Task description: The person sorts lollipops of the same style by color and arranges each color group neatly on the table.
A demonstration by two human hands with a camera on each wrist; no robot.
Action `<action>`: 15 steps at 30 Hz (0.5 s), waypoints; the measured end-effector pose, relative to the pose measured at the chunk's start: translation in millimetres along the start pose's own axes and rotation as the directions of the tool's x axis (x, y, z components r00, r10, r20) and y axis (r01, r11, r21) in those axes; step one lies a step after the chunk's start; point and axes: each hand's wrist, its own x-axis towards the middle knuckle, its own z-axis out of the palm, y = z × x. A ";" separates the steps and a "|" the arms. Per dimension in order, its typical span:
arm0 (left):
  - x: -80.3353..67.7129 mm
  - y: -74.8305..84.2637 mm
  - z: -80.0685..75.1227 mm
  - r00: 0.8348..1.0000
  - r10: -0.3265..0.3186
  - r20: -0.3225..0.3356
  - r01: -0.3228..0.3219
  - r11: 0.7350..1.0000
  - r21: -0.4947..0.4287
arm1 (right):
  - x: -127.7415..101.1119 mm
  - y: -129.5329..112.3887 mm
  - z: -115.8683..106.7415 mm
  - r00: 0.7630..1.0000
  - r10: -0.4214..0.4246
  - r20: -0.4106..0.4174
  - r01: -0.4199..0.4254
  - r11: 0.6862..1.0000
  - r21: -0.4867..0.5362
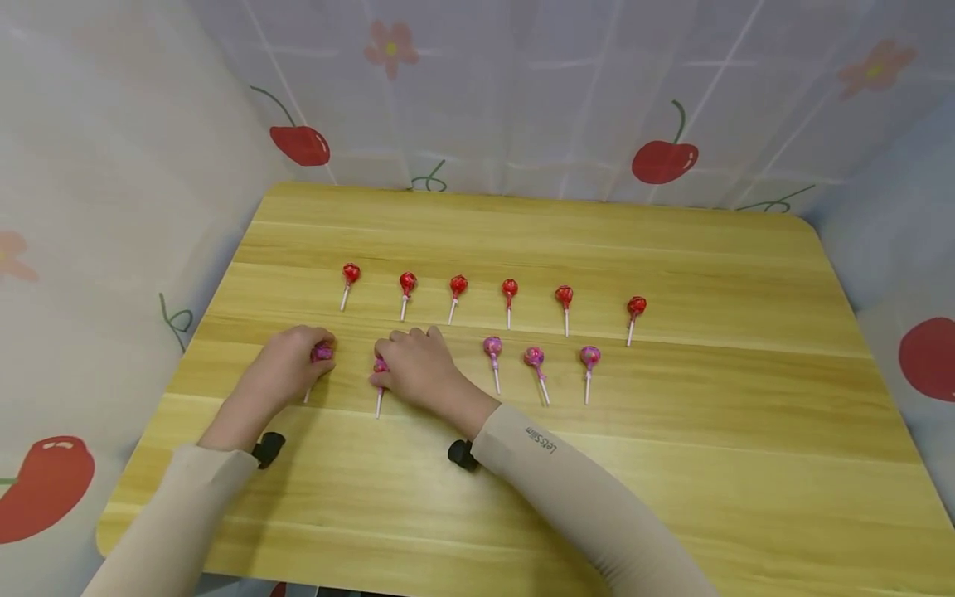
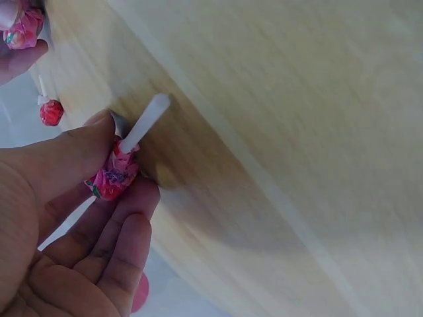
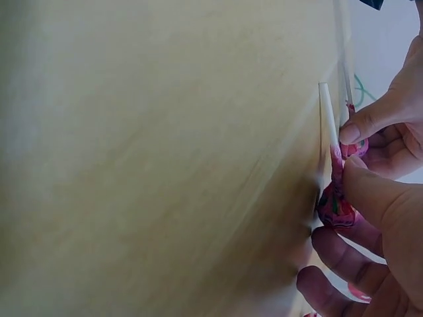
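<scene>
Sleeves: mine, over near bench [image 1: 671, 464] edge.
Left hand [image 1: 287, 365]: fingers pinch pink lollipop [image 1: 322, 353].
Right hand [image 1: 418, 365]: fingers pinch second pink lollipop [image 1: 380, 365], front row.
Handling: probably light, wrapper slick, stick stiff; grip the head.

Light yellow-grained wooden tabletop [image 1: 671, 464] with rounded corners. On it, a far row of six red-wrapped ball lollipops on white sticks [image 1: 510, 288], heads away from the viewer, sticks toward the near edge; the rightmost [image 1: 636, 307] sits a little farther apart from the rest. In the nearer row, three pink-wrapped lollipops on white sticks [image 1: 534, 357] lie side by side, right of centre. Behind and to both sides, a pale cloth backdrop printed with red cherries [image 1: 664, 159] and pink flowers [image 1: 391, 46].
</scene>
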 end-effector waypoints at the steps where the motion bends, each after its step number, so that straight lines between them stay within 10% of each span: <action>1: -0.4 0.3 0.3 1.000 0.006 -0.007 -0.006 1.000 0.004 | -0.3 0.2 0.2 1.000 -0.001 -0.001 0.001 1.000 0.001; 15: -4.4 6.9 -4.8 0.999 0.031 -0.033 -0.030 0.999 0.019 | -10.7 17.0 -18.5 0.999 0.033 -0.027 -0.032 0.998 0.053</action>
